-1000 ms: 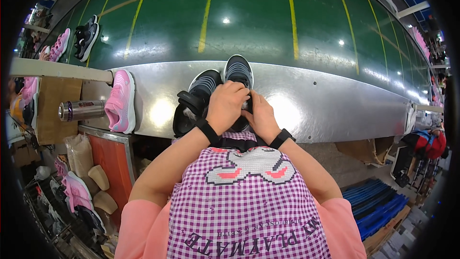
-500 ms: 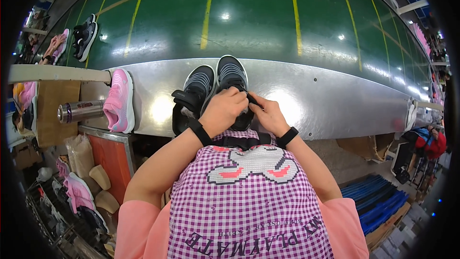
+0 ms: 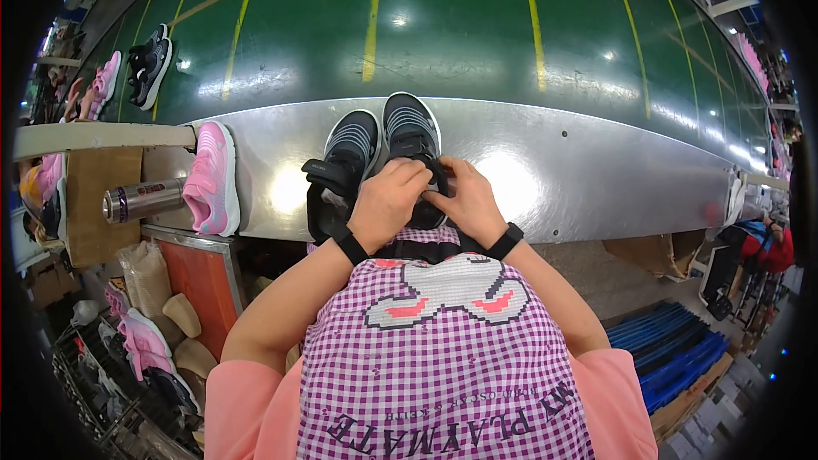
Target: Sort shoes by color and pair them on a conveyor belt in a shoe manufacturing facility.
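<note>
Two black sneakers with pale wavy stripes and white soles stand side by side on a metal ledge, toes pointing away from me. Both my hands are over the opening of the right sneaker (image 3: pixel 411 126). My left hand (image 3: pixel 388 204) has its fingers curled at the shoe's strap area, closed on it. Facing it, my right hand (image 3: pixel 469 204) pinches the black strap at the shoe's right side. My fingers hide most of that strap. The left sneaker (image 3: pixel 354 140) stands untouched beside my left hand, its strap (image 3: pixel 331 175) lifted and sticking out to the left.
A pink sneaker (image 3: pixel 213 179) lies on the metal ledge (image 3: pixel 588 170) at left, beside a steel flask (image 3: pixel 145 200). Beyond runs a green conveyor belt (image 3: pixel 452 17) with yellow lines, carrying another black shoe (image 3: pixel 152 68). Blue strips (image 3: pixel 673 358) are stacked at lower right.
My right hand has moved slightly left and turned more upright at the strap. My left hand has shifted a little left and down. Far left, another person's hand has drawn back from a pink shoe.
</note>
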`<action>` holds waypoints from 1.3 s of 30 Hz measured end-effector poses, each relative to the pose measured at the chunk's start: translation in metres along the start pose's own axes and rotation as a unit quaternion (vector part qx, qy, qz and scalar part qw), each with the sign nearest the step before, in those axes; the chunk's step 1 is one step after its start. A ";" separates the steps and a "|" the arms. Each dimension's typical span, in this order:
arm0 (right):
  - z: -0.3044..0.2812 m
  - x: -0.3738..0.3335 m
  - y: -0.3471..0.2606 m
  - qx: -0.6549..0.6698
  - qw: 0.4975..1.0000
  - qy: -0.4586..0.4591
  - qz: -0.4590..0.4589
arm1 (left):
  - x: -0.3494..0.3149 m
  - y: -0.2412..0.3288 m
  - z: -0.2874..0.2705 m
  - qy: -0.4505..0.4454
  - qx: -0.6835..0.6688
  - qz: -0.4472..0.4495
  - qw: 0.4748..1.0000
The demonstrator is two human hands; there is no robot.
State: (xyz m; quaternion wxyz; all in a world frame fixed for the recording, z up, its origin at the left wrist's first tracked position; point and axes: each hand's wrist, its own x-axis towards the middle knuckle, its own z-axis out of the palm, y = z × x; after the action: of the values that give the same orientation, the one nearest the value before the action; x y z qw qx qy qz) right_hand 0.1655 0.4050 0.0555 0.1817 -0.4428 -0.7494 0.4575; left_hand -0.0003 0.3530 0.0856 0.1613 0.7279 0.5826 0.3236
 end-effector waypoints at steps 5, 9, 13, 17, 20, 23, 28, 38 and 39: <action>0.007 0.002 0.003 -0.039 0.999 0.031 -0.010 | 0.006 0.003 0.002 -0.063 0.084 0.064 0.992; 0.013 0.001 0.006 -0.072 0.996 0.035 -0.035 | 0.009 0.004 0.005 -0.097 0.110 0.102 0.984; 0.018 0.003 0.012 -0.088 0.995 0.041 -0.029 | 0.009 0.008 0.009 -0.091 0.127 0.109 0.982; 0.017 0.006 0.013 -0.101 0.993 0.056 -0.037 | 0.006 0.011 0.006 -0.099 0.110 0.057 0.987; 0.010 0.008 0.010 -0.040 0.999 0.031 0.000 | 0.004 0.010 0.002 -0.085 0.075 0.043 0.993; 0.000 0.011 0.008 0.003 0.995 -0.044 0.090 | -0.001 0.011 -0.002 -0.054 0.058 0.029 0.996; 0.000 0.005 -0.001 -0.033 0.999 -0.019 0.025 | -0.001 0.011 -0.006 0.015 0.051 -0.026 0.998; 0.018 0.010 0.015 -0.117 0.992 0.012 -0.035 | 0.005 0.015 0.007 -0.048 0.144 0.041 0.988; 0.019 0.011 0.017 -0.117 0.992 0.014 -0.035 | 0.005 0.015 0.007 -0.055 0.152 0.045 0.986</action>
State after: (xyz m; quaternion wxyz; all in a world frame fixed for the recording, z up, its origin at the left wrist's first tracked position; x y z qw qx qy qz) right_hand 0.1551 0.4073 0.0295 0.1548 -0.4408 -0.8101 0.3543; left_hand 0.0161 0.3550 0.0915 0.0658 0.7863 0.5817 0.1975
